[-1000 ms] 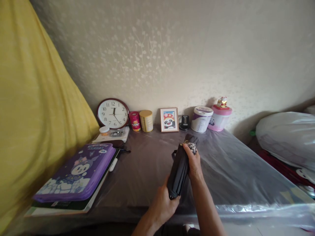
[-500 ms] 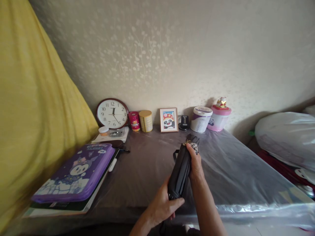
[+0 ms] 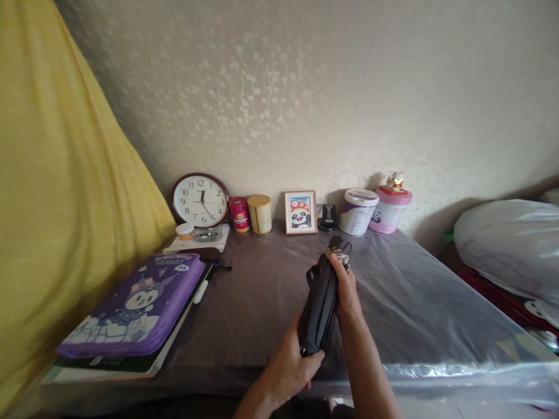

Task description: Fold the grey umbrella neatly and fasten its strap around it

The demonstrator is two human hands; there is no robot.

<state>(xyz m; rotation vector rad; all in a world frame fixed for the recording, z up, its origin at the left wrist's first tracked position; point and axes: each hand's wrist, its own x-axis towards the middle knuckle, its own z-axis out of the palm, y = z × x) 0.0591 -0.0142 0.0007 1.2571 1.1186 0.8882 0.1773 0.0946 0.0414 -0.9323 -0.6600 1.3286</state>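
A black folded umbrella (image 3: 318,308) is held tilted over the front part of the table, its far end pointing away from me. Around its near end, my left hand (image 3: 294,364) is closed, thumb across the bottom. My right hand (image 3: 345,285) grips the far end from the right, at a patterned, bunched band of fabric (image 3: 336,255). A small black strap loop sticks out on the umbrella's left side. The fingers under the umbrella are hidden.
Plastic film covers the table (image 3: 262,291). Along the wall stand a clock (image 3: 201,201), two cans, a panda picture frame (image 3: 300,212) and two tubs. A purple case (image 3: 135,308) lies on books at left, beside a yellow curtain (image 3: 52,192).
The umbrella has turned slightly in my hands, and its far end has shifted a little to the left. Both hands keep their hold.
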